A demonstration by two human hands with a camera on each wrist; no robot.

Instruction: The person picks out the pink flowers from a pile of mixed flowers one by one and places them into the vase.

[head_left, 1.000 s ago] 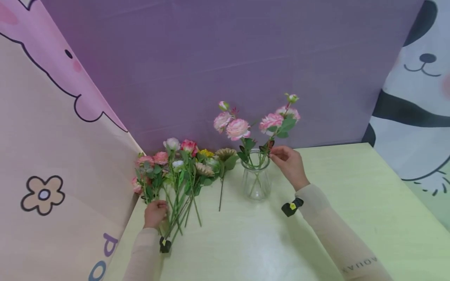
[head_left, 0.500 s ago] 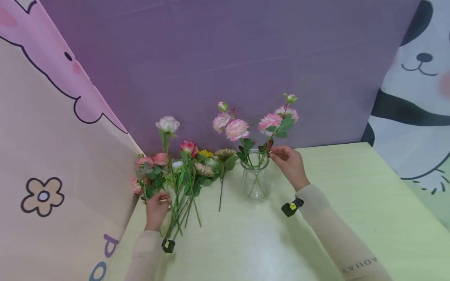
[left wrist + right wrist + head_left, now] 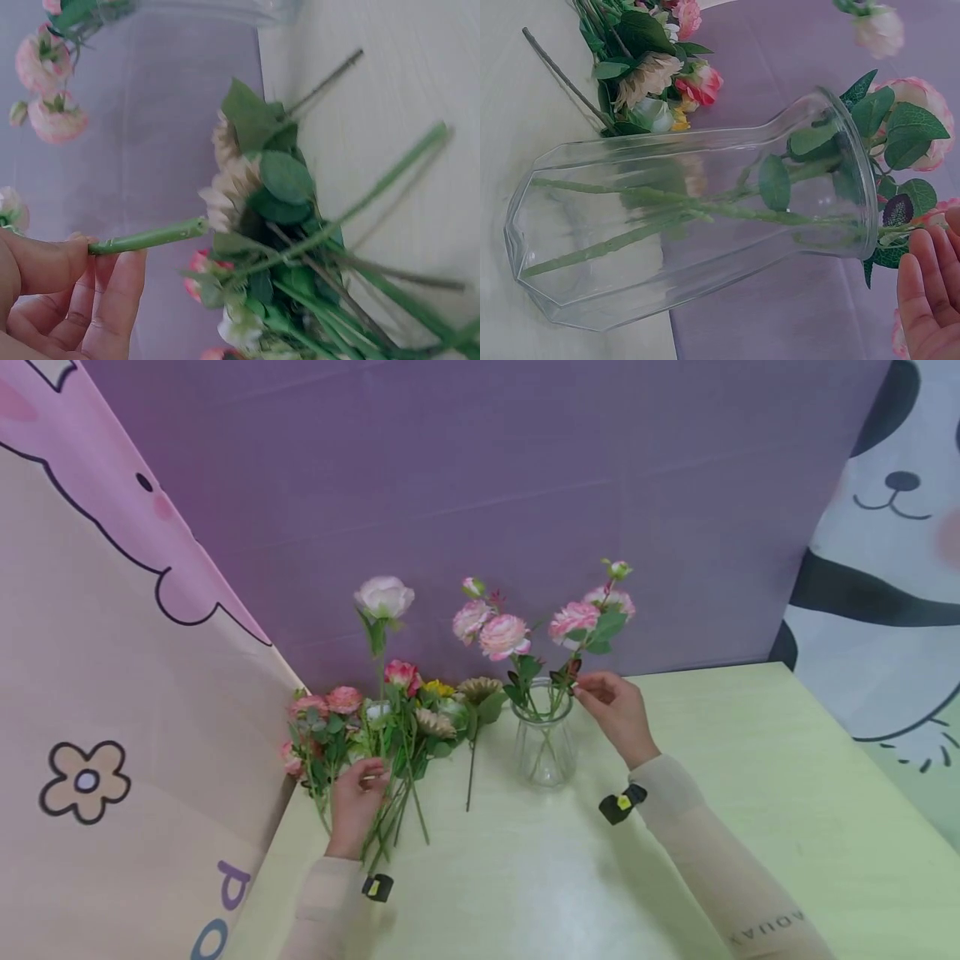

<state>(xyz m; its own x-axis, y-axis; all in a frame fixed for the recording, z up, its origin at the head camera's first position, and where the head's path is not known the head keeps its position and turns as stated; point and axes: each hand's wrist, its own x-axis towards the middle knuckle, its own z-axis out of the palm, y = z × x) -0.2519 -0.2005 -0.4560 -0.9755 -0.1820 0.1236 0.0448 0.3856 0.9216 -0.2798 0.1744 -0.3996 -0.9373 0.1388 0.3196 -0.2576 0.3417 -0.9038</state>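
Observation:
My left hand [image 3: 357, 806] pinches the stem of a white flower [image 3: 384, 598] between thumb and fingers. That flower stands upright above the pile, and the cut end of its green stem [image 3: 150, 238] shows in the left wrist view. At the clear glass vase [image 3: 546, 760], my right hand [image 3: 618, 714] pinches a pink flower [image 3: 576, 622] by its stem, just above the rim. Another pink flower [image 3: 504, 637] leans left in the same vase. Two green stems [image 3: 607, 251] cross inside the glass, in the right wrist view.
Several loose flowers lie piled left of the vase, among them a red-pink flower [image 3: 403, 675], a yellow flower [image 3: 438, 688] and a beige flower [image 3: 437, 722]. Their stems point toward the front of the table [image 3: 487, 893]. A purple backdrop [image 3: 450, 485] stands behind.
My left hand has lifted the white flower out of the pile and carried it up and to the right. The right hand has stayed at the vase's rim.

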